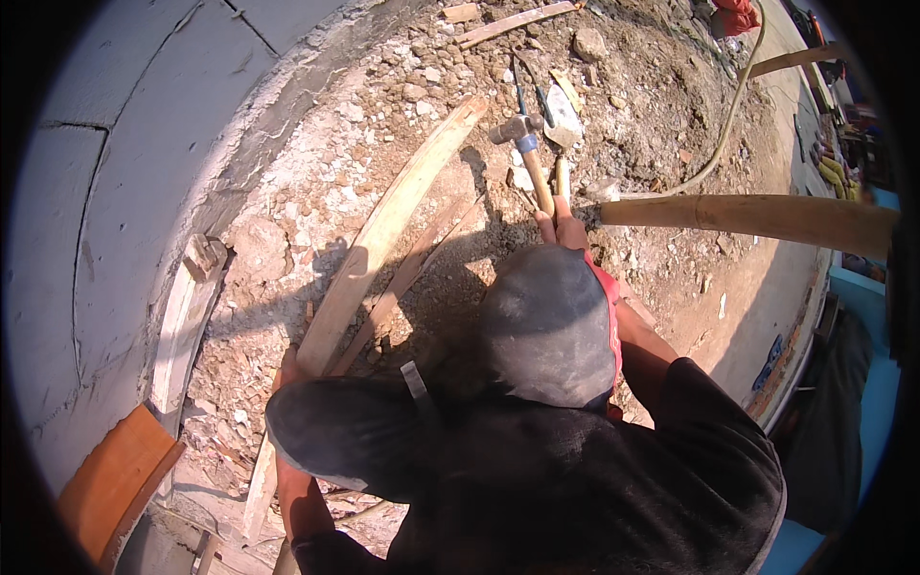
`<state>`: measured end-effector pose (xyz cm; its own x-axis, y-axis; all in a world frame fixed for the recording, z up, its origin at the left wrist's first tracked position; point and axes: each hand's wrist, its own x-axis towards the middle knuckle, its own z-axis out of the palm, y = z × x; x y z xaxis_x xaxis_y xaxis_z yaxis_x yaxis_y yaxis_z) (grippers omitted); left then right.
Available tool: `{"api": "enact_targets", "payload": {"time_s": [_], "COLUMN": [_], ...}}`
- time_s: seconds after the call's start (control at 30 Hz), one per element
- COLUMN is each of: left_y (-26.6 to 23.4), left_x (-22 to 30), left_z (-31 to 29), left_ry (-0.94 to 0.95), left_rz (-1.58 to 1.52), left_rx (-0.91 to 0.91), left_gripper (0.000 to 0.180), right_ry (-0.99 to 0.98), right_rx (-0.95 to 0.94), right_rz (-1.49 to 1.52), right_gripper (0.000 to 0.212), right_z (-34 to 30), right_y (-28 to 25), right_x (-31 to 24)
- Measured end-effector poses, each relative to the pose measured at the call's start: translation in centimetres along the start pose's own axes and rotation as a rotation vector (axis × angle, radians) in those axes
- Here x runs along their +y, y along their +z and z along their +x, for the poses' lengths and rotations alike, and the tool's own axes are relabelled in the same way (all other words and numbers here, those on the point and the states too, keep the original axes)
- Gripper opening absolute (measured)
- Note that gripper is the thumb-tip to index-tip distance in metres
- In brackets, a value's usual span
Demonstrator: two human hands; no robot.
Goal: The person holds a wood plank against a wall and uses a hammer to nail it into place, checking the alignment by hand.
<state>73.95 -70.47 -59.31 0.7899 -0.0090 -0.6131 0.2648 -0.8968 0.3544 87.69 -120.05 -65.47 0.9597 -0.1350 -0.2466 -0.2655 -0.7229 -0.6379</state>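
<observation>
My right hand (565, 233) is closed around the wooden handle of a hammer (535, 171), whose dark metal head has a blue band below it. A second wooden handle (563, 177) runs alongside, by the same fingers; whether I grip it too I cannot tell. At the lower left, my left hand (288, 366) is closed on the near end of a long pale wooden plank (391, 216), partly hidden behind my knee. The plank slants away over the rubble. A tool with dark blue handles (520, 88) lies beyond the hammer head.
Rough soil and stones cover the ground (642, 105). Along the left runs a grey block wall (144, 182), with a wooden post (182, 331) and orange-brown board (120, 479) beside it. A thick pole (747, 213) juts in from the right, below a hose (736, 115). Thin wood strips (398, 287) lie near the plank.
</observation>
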Motion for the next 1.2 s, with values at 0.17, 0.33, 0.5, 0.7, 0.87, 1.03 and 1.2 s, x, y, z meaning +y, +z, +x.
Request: {"api": "enact_targets", "payload": {"time_s": [0.17,0.33,0.5,0.7,0.87,1.03,1.2], "left_y": [-0.8,-1.4,-3.8,-4.8,-4.4,-3.8,-4.1], "left_x": [-2.0,-2.6,-3.1,-2.2,-3.4,-5.0,-4.6], "left_z": [-5.1,-7.6,-10.4,-11.8,-10.8,-12.1,-11.7], "left_ry": [0.062,0.082,0.035,-0.055,0.003,-0.01,0.022], "left_rz": [0.013,0.008,0.068,-0.011,0.035,-0.021,-0.015], "left_rx": [0.028,0.049,0.057,0.021,-0.018,-0.045,-0.077], "left_gripper": [0.074,0.065,0.057,0.044,0.045,0.047,0.046], "right_ry": [-0.104,-0.151,-0.182,-0.177,-0.334,-0.02,-0.141], "right_rx": [0.0,-0.084,-0.05,0.187,0.009,0.272,0.187], "right_rz": [0.052,-0.071,0.05,0.173,-0.173,0.364,0.128], "right_gripper": [0.021,0.026,0.029,0.026,0.022,0.023,0.022], "right_z": [0.7,2.5,3.5,2.2,1.7,0.6,-0.2], "right_y": [-1.5,-4.2,-6.0,-2.0,0.6,-1.9,1.1], "right_x": [0.1,-2.9,-7.6,-7.1,-0.9,-5.7,-3.3]}}
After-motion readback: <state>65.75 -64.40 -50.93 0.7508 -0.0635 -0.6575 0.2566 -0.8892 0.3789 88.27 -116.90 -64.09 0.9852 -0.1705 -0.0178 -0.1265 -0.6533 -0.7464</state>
